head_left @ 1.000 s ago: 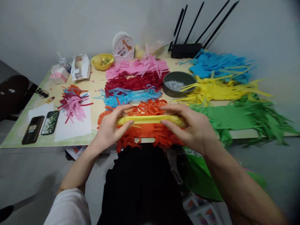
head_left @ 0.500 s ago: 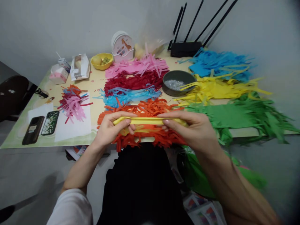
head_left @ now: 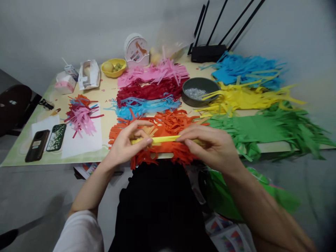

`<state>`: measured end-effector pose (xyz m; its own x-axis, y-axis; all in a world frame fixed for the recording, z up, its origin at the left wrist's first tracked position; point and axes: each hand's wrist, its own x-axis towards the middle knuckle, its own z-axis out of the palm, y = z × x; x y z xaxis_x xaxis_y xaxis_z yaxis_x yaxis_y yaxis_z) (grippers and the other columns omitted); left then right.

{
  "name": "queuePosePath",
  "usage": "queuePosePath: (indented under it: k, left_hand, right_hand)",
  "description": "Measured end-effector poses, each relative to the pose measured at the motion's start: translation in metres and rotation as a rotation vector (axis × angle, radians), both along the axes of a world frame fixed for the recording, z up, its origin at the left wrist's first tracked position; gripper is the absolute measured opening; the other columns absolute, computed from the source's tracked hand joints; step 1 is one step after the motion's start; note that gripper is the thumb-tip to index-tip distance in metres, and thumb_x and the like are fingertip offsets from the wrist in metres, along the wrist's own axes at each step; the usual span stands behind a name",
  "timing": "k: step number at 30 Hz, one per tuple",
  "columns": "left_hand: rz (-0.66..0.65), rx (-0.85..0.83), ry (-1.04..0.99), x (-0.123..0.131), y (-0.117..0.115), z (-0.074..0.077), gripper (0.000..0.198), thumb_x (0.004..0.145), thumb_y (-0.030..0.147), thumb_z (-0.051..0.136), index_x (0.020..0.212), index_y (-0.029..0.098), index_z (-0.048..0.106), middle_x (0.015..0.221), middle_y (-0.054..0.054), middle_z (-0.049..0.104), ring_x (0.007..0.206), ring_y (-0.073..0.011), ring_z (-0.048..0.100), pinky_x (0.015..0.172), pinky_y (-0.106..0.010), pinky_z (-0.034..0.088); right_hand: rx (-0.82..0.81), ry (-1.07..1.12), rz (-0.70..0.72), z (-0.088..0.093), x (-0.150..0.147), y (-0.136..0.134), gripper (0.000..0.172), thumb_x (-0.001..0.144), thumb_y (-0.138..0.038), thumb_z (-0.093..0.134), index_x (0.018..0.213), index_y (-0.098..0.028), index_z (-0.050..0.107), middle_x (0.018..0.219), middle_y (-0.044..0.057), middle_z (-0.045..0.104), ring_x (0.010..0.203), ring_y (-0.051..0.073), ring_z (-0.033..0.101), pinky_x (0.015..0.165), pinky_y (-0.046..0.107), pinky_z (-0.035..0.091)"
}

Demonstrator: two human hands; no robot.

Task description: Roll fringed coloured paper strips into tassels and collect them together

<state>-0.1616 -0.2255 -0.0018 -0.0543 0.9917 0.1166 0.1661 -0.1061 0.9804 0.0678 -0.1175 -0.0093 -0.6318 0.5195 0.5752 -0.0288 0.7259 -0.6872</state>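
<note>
Between my two hands stretches a narrow folded strip of yellow fringed material (head_left: 165,139), held level above the table's front edge. My left hand (head_left: 131,141) pinches its left end between thumb and fingers. At the other end my right hand (head_left: 210,143) is closed on the strip, thumb below and fingers above. Right under the strip lies a pile of orange fringed pieces (head_left: 170,122). Beyond it are light blue fringe (head_left: 147,106), dark red fringe (head_left: 147,91) and pink fringe (head_left: 154,74).
Green (head_left: 257,129), yellow (head_left: 246,98) and blue fringe (head_left: 246,71) lie at the right. A dark round tin (head_left: 201,101) holds small clear pieces. A router (head_left: 208,54) stands behind. Two phones (head_left: 38,145), a multicoloured tassel bunch (head_left: 81,115) and a yellow fruit bowl (head_left: 114,72) are left.
The yellow strip has become narrower and sits slightly lower. My right-hand fingers have curled further over it, and my left fingers have shifted their hold.
</note>
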Motion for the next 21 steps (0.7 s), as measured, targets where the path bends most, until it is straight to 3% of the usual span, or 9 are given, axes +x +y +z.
queuePosePath:
  k: [3, 6, 12, 17, 21]
  left_hand:
    - [0.02, -0.049, 0.234, 0.003, 0.003, 0.005, 0.02, 0.085, 0.033, 0.072, 0.09, 0.014, 0.074, 0.071, -0.001, 0.07, 0.061, -0.011, 0.061, 0.058, -0.02, 0.044]
    - [0.026, -0.05, 0.283, 0.004, 0.003, 0.005, 0.023, 0.088, 0.035, 0.068, 0.081, 0.013, 0.072, 0.074, -0.004, 0.073, 0.067, -0.0131, 0.065, 0.062, -0.022, 0.047]
    - [0.011, -0.121, -0.024, 0.006, -0.002, 0.0, 0.023, 0.089, 0.034, 0.069, 0.092, 0.012, 0.073, 0.084, -0.008, 0.078, 0.07, -0.0163, 0.073, 0.07, -0.025, 0.058]
    - [0.006, -0.201, -0.31, 0.005, -0.003, -0.004, 0.03, 0.087, 0.029, 0.072, 0.112, 0.014, 0.076, 0.088, -0.009, 0.08, 0.066, -0.0171, 0.075, 0.071, -0.028, 0.061]
    - [-0.021, -0.127, -0.422, 0.005, -0.001, -0.009, 0.019, 0.085, 0.019, 0.071, 0.101, 0.019, 0.081, 0.081, -0.005, 0.079, 0.064, -0.0144, 0.075, 0.07, -0.025, 0.06]
  right_hand:
    - [0.062, -0.064, -0.057, 0.001, 0.0, -0.003, 0.016, 0.086, -0.011, 0.061, 0.09, -0.02, 0.074, 0.087, 0.005, 0.077, 0.079, 0.016, 0.072, 0.077, 0.025, 0.055]
    - [-0.032, -0.141, -0.143, 0.0, 0.0, -0.004, 0.019, 0.086, -0.017, 0.065, 0.103, -0.02, 0.074, 0.096, 0.005, 0.078, 0.081, 0.017, 0.072, 0.075, 0.026, 0.055]
    - [-0.346, -0.112, -0.143, -0.001, -0.003, -0.004, 0.006, 0.084, -0.024, 0.07, 0.083, -0.02, 0.074, 0.083, 0.003, 0.076, 0.074, 0.017, 0.071, 0.066, 0.025, 0.055]
    - [-0.679, 0.052, -0.11, -0.005, -0.007, -0.01, 0.01, 0.08, -0.025, 0.075, 0.089, -0.022, 0.078, 0.076, 0.003, 0.078, 0.067, 0.017, 0.074, 0.065, 0.027, 0.061]
    - [-0.737, 0.16, -0.075, -0.014, -0.011, -0.009, 0.012, 0.078, -0.019, 0.074, 0.085, -0.026, 0.081, 0.075, 0.001, 0.078, 0.066, 0.015, 0.073, 0.064, 0.025, 0.061]
